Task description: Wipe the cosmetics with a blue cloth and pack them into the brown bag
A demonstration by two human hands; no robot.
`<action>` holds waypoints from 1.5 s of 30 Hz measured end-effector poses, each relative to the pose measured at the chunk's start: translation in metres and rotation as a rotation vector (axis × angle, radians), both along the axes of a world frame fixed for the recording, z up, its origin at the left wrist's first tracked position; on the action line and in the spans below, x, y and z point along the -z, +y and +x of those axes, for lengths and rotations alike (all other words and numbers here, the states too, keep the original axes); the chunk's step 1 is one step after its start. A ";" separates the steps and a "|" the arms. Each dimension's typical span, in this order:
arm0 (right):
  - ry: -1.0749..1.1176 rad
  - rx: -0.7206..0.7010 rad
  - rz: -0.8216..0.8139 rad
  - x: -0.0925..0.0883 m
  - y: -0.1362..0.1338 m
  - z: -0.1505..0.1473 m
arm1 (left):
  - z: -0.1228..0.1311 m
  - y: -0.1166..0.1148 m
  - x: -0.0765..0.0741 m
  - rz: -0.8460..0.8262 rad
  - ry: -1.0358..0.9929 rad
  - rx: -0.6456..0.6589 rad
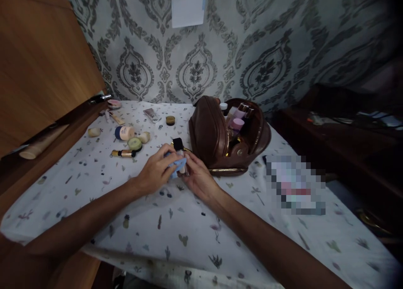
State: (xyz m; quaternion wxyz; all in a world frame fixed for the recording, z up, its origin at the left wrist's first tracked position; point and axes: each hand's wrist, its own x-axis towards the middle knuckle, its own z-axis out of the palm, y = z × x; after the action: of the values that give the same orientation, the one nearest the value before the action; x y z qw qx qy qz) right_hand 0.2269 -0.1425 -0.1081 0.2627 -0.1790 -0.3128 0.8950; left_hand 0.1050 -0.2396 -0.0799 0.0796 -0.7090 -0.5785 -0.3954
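In the middle of the table, my right hand [201, 179] is closed around a small clear bottle with a black cap [178, 144], which stands nearly upright in the fingers. My left hand [156, 169] pinches a light blue cloth [179, 164] and presses it against the bottle's side. Fingers and cloth hide much of the bottle. Just behind my right hand, a brown leather bag [206, 131] lies unzipped, with several bottles and a pink-capped container [237, 123] inside.
Left of my hands lie a gold tube [124, 153], a green-lidded jar [134, 144], and a peach bottle with a blue cap [125, 133]. Farther back are a small dark-gold jar [170, 120] and a flat packet [152, 115]. A blurred-out object [296, 185] lies at right.
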 end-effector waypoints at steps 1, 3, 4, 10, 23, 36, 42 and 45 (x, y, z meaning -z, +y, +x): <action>0.003 0.001 -0.004 0.000 0.001 0.000 | 0.003 -0.001 0.000 -0.005 0.018 0.025; 0.013 -0.013 -0.005 0.000 0.002 0.001 | 0.008 -0.004 0.001 -0.024 0.060 0.070; 0.017 -0.027 0.002 -0.001 0.002 0.001 | 0.010 -0.006 0.001 -0.040 0.081 0.087; -0.031 -0.083 0.035 -0.004 0.005 0.004 | 0.022 -0.011 0.007 -0.133 0.159 0.128; -0.038 -0.075 -0.013 -0.002 -0.002 0.001 | -0.018 0.006 -0.010 0.070 -0.217 -0.264; -0.029 -0.196 -0.001 0.003 0.008 0.004 | 0.021 -0.010 0.010 -0.071 0.127 0.148; -0.008 -0.099 -0.114 -0.002 0.005 0.003 | 0.000 0.001 -0.005 0.037 -0.222 -0.015; -0.049 -0.077 -0.110 -0.001 0.002 0.002 | -0.014 0.006 -0.010 0.069 -0.274 -0.211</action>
State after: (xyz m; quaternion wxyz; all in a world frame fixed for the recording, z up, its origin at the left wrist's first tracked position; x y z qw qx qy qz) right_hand 0.2292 -0.1404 -0.1072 0.2104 -0.2028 -0.2761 0.9156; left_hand 0.0911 -0.2340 -0.0694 0.0656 -0.5805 -0.6413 -0.4975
